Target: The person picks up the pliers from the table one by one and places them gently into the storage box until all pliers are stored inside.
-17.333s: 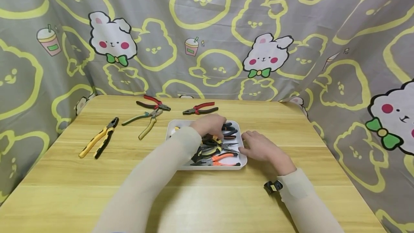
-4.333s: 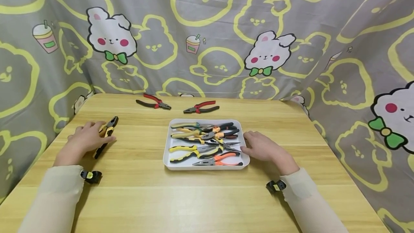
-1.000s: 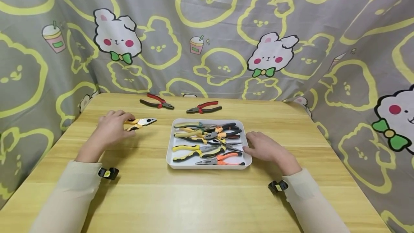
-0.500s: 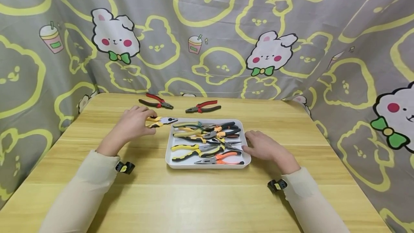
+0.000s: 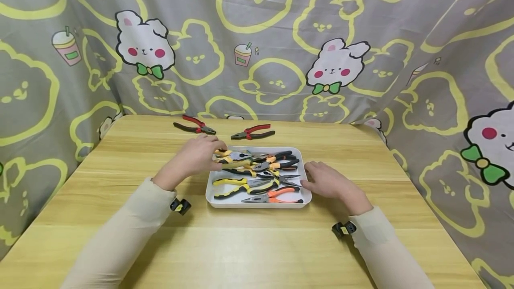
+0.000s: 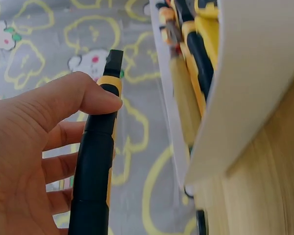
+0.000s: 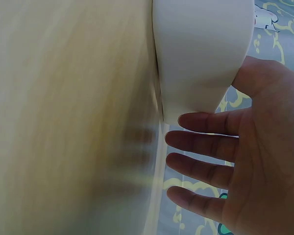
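Observation:
My left hand (image 5: pixel 196 154) grips a pair of yellow-and-black combination pliers (image 5: pixel 239 155) by the handles, above the far left part of the white tray (image 5: pixel 257 205). In the left wrist view the thumb presses along the black side of the pliers (image 6: pixel 93 152), jaws pointing away from the palm. Several pliers lie in the tray, among them orange-handled long-nose pliers (image 5: pixel 273 196) and yellow-and-black long-nose pliers (image 5: pixel 229 183). My right hand (image 5: pixel 327 182) rests against the tray's right end. Its fingers are straight and its thumb touches the wall (image 7: pixel 201 58).
Two red-and-black pliers lie behind the tray, one pair (image 5: pixel 195 125) at the back left and the other (image 5: pixel 252 133) nearer the middle. A patterned grey curtain (image 5: pixel 277 101) hangs along the back and sides of the wooden table (image 5: pixel 257 249).
Green-handled pliers went from table to tray. My left hand took the yellow-and-black pliers from the left and carried them right, over the tray. My right hand has stayed by the tray.

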`<state>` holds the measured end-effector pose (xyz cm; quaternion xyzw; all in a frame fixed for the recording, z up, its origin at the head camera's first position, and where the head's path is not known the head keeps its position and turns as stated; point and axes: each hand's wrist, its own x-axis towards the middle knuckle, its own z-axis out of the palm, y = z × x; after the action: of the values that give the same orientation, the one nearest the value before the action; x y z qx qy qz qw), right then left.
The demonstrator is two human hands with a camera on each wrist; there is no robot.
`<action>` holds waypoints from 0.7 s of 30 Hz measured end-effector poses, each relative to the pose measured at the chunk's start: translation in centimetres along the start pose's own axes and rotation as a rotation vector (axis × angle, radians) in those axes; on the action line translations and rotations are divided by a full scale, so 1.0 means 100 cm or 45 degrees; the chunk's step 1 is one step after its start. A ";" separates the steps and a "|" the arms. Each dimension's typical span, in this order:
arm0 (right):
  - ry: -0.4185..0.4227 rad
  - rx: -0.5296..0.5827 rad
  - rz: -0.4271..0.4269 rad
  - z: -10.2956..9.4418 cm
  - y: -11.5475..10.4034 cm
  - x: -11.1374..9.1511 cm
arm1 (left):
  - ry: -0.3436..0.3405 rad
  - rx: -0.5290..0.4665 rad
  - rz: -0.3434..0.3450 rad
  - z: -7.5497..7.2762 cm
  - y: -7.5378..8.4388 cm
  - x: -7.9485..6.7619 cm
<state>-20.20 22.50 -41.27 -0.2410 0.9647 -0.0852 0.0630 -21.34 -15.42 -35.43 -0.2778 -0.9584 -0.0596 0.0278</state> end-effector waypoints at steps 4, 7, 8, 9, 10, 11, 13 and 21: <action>0.008 0.003 -0.002 0.000 0.000 0.000 | -0.030 0.021 0.056 0.003 0.015 0.010; 0.010 0.006 0.008 0.000 0.000 0.000 | -0.044 0.022 0.081 0.007 0.026 0.016; 0.008 0.009 0.012 0.000 0.001 0.000 | -0.051 0.021 0.084 0.008 0.029 0.018; 0.008 0.008 0.013 0.000 0.001 0.000 | -0.058 0.021 0.086 0.009 0.033 0.020; 0.005 0.006 0.011 0.000 0.000 0.000 | -0.066 0.020 0.091 0.010 0.036 0.022; 0.003 0.006 0.012 0.000 0.000 0.000 | -0.071 0.018 0.096 0.011 0.039 0.023; 0.001 0.006 0.011 0.000 0.000 0.000 | -0.087 0.017 0.100 0.013 0.044 0.025; 0.001 0.005 -0.001 0.001 0.001 0.000 | -0.148 0.019 0.090 0.025 0.054 0.034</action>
<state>-20.26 22.53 -41.37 -0.2411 0.9645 -0.0871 0.0628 -21.34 -8.74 -37.02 -0.3143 -0.9484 -0.0351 -0.0237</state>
